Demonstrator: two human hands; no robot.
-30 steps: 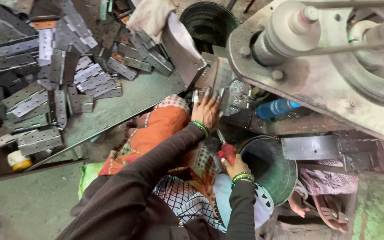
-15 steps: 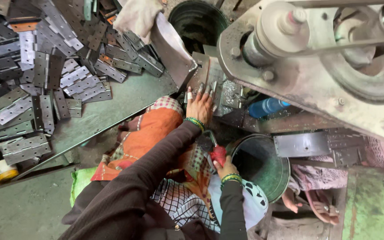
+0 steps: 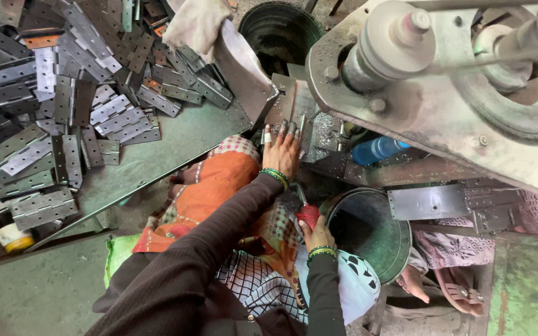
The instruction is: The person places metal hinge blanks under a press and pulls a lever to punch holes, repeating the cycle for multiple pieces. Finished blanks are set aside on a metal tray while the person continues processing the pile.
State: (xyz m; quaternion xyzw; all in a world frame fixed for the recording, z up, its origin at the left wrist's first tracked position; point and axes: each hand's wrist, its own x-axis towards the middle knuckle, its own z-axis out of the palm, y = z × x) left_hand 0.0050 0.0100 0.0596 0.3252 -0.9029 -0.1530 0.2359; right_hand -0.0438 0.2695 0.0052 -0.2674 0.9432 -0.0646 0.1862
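My left hand (image 3: 283,149) reaches forward with fingers spread flat on a metal hinge plate (image 3: 287,112) under the big grey press machine (image 3: 431,93). My right hand (image 3: 316,233) sits lower, near my lap, closed around a tool with a red handle (image 3: 308,215); its metal tip points up toward the left wrist. Both wrists wear green bangles. A round green metal bucket (image 3: 375,261) stands just right of my right hand. A blue bottle (image 3: 378,149) lies under the machine.
A large heap of grey metal hinges (image 3: 63,106) covers the sloping metal table (image 3: 175,149) at the left. A dark bin (image 3: 281,31) stands at the top. Metal plates (image 3: 449,202) rest at right, above a sandalled foot (image 3: 456,289). A yellow tape roll (image 3: 14,238) lies low left.
The view has shifted slightly. My left hand stays on the plate at the machine; my right hand keeps hold of the red-handled tool at much the same spot.
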